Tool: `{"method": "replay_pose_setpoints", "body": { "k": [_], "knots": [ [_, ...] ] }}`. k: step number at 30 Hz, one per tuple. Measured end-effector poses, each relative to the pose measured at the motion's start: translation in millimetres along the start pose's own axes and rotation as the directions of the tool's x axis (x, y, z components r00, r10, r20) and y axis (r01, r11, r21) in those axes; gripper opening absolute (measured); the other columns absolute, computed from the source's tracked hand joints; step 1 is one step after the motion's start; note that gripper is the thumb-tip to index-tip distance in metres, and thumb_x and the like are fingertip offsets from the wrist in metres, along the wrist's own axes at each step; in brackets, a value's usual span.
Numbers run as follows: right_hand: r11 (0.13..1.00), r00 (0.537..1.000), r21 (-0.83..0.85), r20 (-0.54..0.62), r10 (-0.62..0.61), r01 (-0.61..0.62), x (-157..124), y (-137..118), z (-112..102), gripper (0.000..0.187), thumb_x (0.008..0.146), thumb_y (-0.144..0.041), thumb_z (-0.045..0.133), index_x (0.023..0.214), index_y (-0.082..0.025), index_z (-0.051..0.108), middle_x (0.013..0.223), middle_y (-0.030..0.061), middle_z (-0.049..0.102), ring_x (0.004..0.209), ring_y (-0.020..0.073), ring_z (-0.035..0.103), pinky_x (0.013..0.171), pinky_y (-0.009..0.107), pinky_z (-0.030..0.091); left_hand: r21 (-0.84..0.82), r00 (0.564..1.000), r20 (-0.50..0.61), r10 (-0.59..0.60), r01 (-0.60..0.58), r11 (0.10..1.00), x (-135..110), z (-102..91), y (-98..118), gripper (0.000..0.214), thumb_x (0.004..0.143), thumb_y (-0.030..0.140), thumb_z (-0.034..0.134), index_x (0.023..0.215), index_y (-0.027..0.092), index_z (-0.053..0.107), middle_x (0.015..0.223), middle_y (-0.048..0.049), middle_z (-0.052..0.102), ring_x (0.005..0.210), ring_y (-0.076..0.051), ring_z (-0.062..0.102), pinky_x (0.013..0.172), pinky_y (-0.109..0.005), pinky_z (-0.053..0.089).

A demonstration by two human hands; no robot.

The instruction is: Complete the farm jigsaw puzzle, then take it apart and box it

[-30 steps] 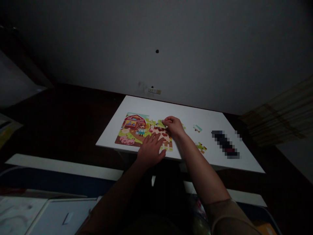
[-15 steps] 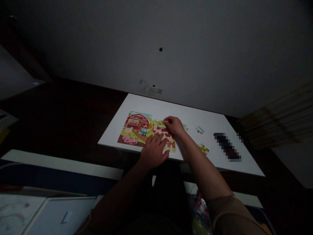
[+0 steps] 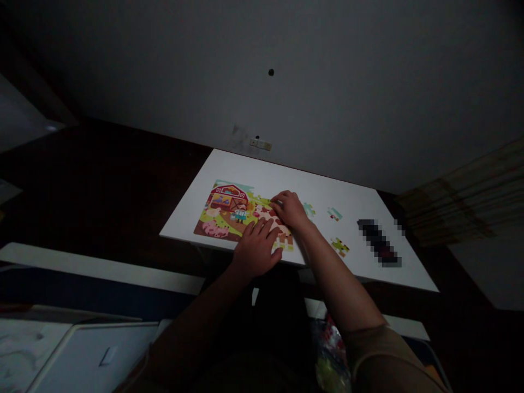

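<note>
1. Colourful cardboard farm-scene jigsaw puzzle (image 3: 223, 210), partly assembled on a white rectangular tabletop (image 3: 262, 172); light, even fingertip pressure judged best for seating pieces without shifting neighbours.
2. Right hand (image 3: 289, 210), arched over the puzzle's right side, fingertips (image 3: 275, 197) down; any grip on a piece hidden, so impossible to tell.
3. Left hand (image 3: 257, 250), flat, fingers (image 3: 262, 232) splayed and unclenched on the puzzle's lower edge.
4. Three loose multicoloured jigsaw pieces (image 3: 339, 246), right of the puzzle.

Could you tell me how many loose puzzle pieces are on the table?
3: one piece by the right hand, one farther right, one nearer the front edge; more may be hidden.
</note>
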State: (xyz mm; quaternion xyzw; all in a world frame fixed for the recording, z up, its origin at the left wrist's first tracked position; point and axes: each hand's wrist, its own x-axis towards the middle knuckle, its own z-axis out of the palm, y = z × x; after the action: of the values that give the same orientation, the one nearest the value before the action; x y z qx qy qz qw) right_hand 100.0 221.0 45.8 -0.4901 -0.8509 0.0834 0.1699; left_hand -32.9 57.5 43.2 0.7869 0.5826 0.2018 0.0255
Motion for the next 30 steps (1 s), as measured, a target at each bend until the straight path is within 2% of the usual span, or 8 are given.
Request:
{"method": "replay_pose_setpoints", "body": {
  "k": [6,9,11,16,18,21,26,30],
  "knots": [
    [0.999,1.0,0.039,-0.012,-0.006,0.006,-6.8,9.1,-15.5,0.028,0.097,-0.037,0.049,0.111,-0.026,0.071,0.116,0.0087,0.066,0.109,0.0258,0.055,0.099,0.038,0.041,0.014,1.0,-0.003,0.003,-0.003,1.0,1.3,1.2,0.9,0.048,0.092,0.045,0.049,0.135,0.026,0.054,0.15,-0.0064,0.045,0.141,-0.031,0.035,0.116,-0.052,0.026],
    [0.986,0.976,0.134,-0.18,0.123,-0.099,-13.2,40.8,-44.5,0.035,0.098,-0.027,0.039,0.121,-0.022,0.065,0.12,0.0087,0.066,0.11,0.0233,0.058,0.099,0.036,0.042,0.019,1.0,0.001,0.013,-0.013,1.0,2.5,2.9,1.0,0.049,0.092,0.045,0.048,0.136,0.025,0.053,0.151,-0.0065,0.044,0.142,-0.03,0.033,0.116,-0.051,0.027],
    [0.969,0.953,0.189,-0.227,0.202,-0.16,-22.1,68.1,-67.9,0.036,0.096,-0.022,0.038,0.122,-0.02,0.063,0.114,0.0089,0.069,0.104,0.0224,0.061,0.094,0.035,0.045,0.025,1.0,0.007,0.02,-0.02,0.999,3.1,3.8,1.2,0.05,0.092,0.045,0.049,0.137,0.024,0.053,0.151,-0.0073,0.043,0.142,-0.031,0.033,0.116,-0.051,0.027],
    [0.971,0.98,0.141,-0.018,0.2,-0.195,-61.1,113.1,-103.8,0.03,0.091,-0.023,0.046,0.11,-0.022,0.069,0.107,0.0085,0.072,0.1,0.0235,0.065,0.09,0.036,0.047,0.038,1.0,0.009,0.021,-0.021,0.999,3.7,4.3,2.8,0.049,0.093,0.044,0.047,0.138,0.025,0.051,0.15,-0.0069,0.044,0.141,-0.03,0.035,0.116,-0.051,0.027],
    [0.971,0.978,0.124,0.068,0.196,-0.204,-77.9,115.1,-103.5,0.027,0.09,-0.024,0.05,0.108,-0.023,0.07,0.11,0.009,0.071,0.1,0.0238,0.065,0.091,0.036,0.048,0.042,1.0,0.009,0.019,-0.019,0.999,3.9,4.4,3.8,0.048,0.093,0.043,0.047,0.137,0.026,0.052,0.15,-0.0068,0.045,0.14,-0.03,0.036,0.116,-0.051,0.028],
    [0.972,0.978,0.128,0.099,0.186,-0.198,-96.3,106.7,-94.1,0.026,0.088,-0.024,0.054,0.108,-0.024,0.071,0.113,0.0092,0.07,0.1,0.0237,0.065,0.091,0.037,0.048,0.064,1.0,0.01,0.022,-0.023,0.998,4.3,4.7,5.3,0.048,0.092,0.043,0.048,0.137,0.027,0.052,0.149,-0.0067,0.046,0.14,-0.03,0.037,0.115,-0.052,0.028],
    [0.981,0.986,0.104,0.05,0.158,-0.163,-101.8,89.4,-79.6,0.028,0.086,-0.023,0.057,0.111,-0.024,0.07,0.118,0.0082,0.068,0.109,0.0244,0.062,0.097,0.038,0.045,0.102,0.999,0.02,0.034,-0.036,0.994,5.3,4.0,7.5,0.048,0.093,0.043,0.047,0.138,0.027,0.051,0.149,-0.0059,0.046,0.141,-0.03,0.036,0.115,-0.051,0.028],
    [0.985,0.985,0.045,-0.053,0.167,-0.164,-92.5,89.6,-75.4,0.033,0.087,-0.018,0.052,0.115,-0.021,0.069,0.118,0.0115,0.068,0.113,0.0264,0.059,0.099,0.04,0.043,0.122,0.999,0.028,0.037,-0.04,0.992,5.0,2.5,9.4,0.048,0.093,0.043,0.047,0.138,0.027,0.051,0.149,-0.0057,0.047,0.14,-0.029,0.038,0.115,-0.05,0.029]
  ]
}}
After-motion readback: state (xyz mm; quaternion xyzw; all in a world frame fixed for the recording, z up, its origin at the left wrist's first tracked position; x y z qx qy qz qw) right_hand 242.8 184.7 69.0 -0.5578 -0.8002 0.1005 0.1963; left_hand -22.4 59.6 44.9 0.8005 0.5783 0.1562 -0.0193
